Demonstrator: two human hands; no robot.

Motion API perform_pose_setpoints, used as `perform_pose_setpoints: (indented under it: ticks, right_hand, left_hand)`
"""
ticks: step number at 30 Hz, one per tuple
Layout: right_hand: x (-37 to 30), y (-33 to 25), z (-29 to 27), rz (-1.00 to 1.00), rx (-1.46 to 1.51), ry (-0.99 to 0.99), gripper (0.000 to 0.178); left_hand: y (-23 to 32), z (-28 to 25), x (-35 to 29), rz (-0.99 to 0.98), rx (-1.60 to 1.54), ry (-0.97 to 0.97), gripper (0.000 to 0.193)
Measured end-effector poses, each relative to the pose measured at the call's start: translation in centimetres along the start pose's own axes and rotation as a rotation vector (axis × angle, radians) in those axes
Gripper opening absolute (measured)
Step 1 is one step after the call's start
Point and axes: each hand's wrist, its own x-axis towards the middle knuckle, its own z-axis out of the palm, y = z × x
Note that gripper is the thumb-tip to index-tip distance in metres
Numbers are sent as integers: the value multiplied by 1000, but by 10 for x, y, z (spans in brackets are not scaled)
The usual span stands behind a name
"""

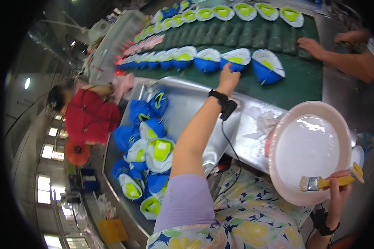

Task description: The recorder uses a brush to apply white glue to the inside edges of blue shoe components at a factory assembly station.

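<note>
My left hand [229, 79] reaches across to a blue-and-white shoe upper [242, 54] with a lime inside, pinching its near edge. This piece lies in a row on a green conveyor belt [297, 81], between a similar shoe upper [268, 66] and another one [207, 59]. In my right hand [340, 190] is a paintbrush [320, 183] with a yellow handle and pale bristles. The fingers are closed round the handle, and the bristles are over the near rim side of a pale pink basin [345, 137] that contains white liquid.
A metal tray [183, 89] at the left holds a heap of blue-and-white shoe uppers [160, 150]. Dark rounded pieces [224, 34] and another upper row [245, 11] line the belt. A co-worker's hands [313, 47] are at the far right; a person in red [89, 116] sits left.
</note>
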Motion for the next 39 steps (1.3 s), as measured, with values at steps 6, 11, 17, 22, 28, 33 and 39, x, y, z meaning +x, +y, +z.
perform_pose_setpoints:
  ticks: [6, 11, 17, 22, 28, 33, 39]
  right_hand:
    - [-4, 3, 13, -37, -80, -60, 10]
    - [-9, -8, 18, -45, -212, -54, 8]
    - [37, -5, 50, -391, -322, -203, 21]
    - [43, -2, 80, -280, -588, -510, 23]
    - [30, -4, 61, -389, -562, -316, 23]
    - [33, 13, 64, -497, -652, -442, 21]
    - [34, -9, 48, -364, -454, -295, 21]
  left_hand:
    - [-64, -258, -103, 36, 519, 339, 58]
    - [-140, -382, -241, -349, 858, -166, 77]
    - [-93, -344, -235, 144, 582, 281, 40]
    - [-2, -186, -203, 693, 678, 268, 44]
    - [-69, -144, -230, 897, 822, -467, 49]
    - [-22, -121, -218, 407, 504, -330, 51]
    - [-29, -77, -189, 765, 724, -395, 44]
